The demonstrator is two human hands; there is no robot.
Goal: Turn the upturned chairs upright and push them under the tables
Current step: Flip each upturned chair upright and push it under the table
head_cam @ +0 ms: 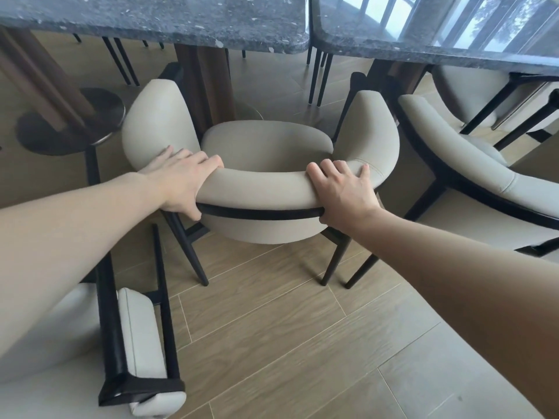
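A beige padded chair (266,143) with black legs stands upright in the middle of the view, facing a dark speckled stone table (169,22). My left hand (181,179) grips the left part of its curved backrest, fingers over the top and thumb underneath. My right hand (341,189) grips the right part of the same backrest. The seat front lies about level with the table's near edge. At the lower left another beige chair (142,346) lies tipped over on the floor, partly hidden by my left forearm.
A second stone table (423,28) stands at the upper right with a beige chair (472,92) beneath it. Another beige chair (472,164) sits close on the right. A round table base (69,128) and a wooden pedestal (205,83) stand ahead. Wood-plank floor (287,343) lies behind.
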